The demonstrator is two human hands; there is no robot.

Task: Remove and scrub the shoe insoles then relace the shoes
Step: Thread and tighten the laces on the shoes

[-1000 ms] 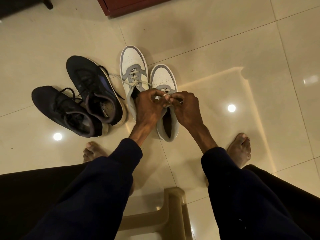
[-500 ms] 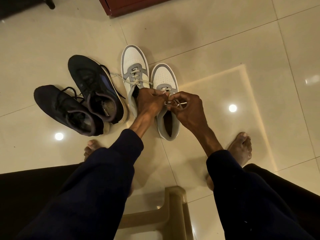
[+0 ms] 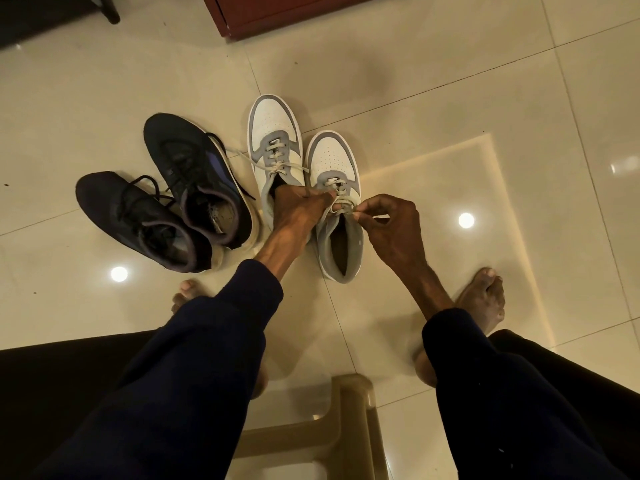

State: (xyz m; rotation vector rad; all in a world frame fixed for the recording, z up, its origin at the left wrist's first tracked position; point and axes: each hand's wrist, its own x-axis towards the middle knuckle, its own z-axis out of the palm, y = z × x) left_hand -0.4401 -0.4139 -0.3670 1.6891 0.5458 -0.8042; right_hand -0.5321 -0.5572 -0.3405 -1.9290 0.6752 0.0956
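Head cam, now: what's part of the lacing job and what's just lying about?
In use: left hand, right hand, lace, white shoe being laced, other white shoe.
Lying about: black shoe with blue panel, other black shoe, plastic stool, red-brown cabinet.

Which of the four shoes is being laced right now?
The white-and-grey shoe on the right, nearer the person: the left hand and right hand both pinch its lace. Its twin and the two dark shoes are in neither hand's grip.
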